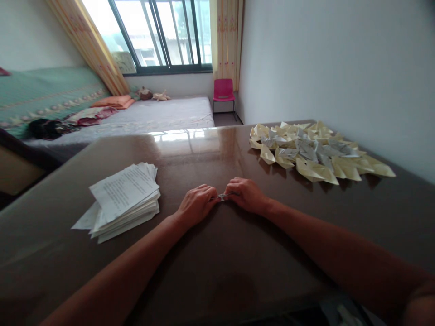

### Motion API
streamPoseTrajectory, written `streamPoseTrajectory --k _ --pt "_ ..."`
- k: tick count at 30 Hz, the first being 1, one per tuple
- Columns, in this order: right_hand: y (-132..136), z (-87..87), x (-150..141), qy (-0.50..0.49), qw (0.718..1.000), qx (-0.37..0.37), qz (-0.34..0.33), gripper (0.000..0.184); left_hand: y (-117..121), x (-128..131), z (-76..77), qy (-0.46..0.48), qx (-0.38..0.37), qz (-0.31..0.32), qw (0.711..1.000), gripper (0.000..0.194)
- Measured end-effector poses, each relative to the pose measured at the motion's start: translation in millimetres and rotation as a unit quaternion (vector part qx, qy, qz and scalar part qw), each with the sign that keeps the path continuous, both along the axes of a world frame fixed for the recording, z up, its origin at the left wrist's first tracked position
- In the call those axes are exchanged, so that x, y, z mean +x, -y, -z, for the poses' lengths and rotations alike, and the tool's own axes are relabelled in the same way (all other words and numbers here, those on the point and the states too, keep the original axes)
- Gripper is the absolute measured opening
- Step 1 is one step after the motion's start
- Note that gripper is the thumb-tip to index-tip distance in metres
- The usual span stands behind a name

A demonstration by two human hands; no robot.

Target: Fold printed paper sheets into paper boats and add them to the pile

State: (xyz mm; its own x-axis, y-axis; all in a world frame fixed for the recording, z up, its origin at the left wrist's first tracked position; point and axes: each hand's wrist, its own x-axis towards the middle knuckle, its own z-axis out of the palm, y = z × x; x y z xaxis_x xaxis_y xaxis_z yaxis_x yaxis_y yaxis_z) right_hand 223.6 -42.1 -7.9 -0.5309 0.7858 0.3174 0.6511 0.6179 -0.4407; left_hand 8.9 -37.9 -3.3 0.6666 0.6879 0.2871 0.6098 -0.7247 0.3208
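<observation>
Near the middle of the brown table [190,271], my left hand [200,201] and my right hand [246,194] are close together, each closed on one end of a small folded piece of paper [222,197]. Only a narrow strip of this paper shows between the fingers; the rest is hidden by my hands. To the left lies an uneven stack of printed paper sheets [124,192]. Many folded paper boats [316,170], mostly cream with some printed grey-white ones, stand in a cluster at the right.
A white wall [340,68] runs along the table's right side. Beyond the far edge are a bed [176,111] with pillows and toys, a pink chair [224,90] and a window [163,36] with yellow curtains.
</observation>
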Motion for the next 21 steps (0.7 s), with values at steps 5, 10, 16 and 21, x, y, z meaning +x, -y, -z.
streamPoseTrajectory --k 5,10,16,21 --pt "-0.7 3.7 1.0 -0.013 1.0 0.003 0.017 0.014 -5.0 -4.1 -1.1 0.018 -0.038 -0.001 0.999 0.019" --pt "-2.4 4.6 5.3 -0.033 0.999 -0.009 0.03 0.012 -14.3 -16.7 -4.5 0.087 -0.171 0.009 0.981 0.039" --pt "-4.9 -6.0 20.2 -0.037 0.996 -0.075 0.035 0.038 -16.1 -18.7 -5.6 0.091 -0.143 -0.003 0.986 0.014" --pt "-8.2 -16.3 35.9 -0.058 0.983 -0.171 0.029 0.021 -17.1 -21.4 -8.4 0.067 -0.141 -0.004 0.988 0.017"
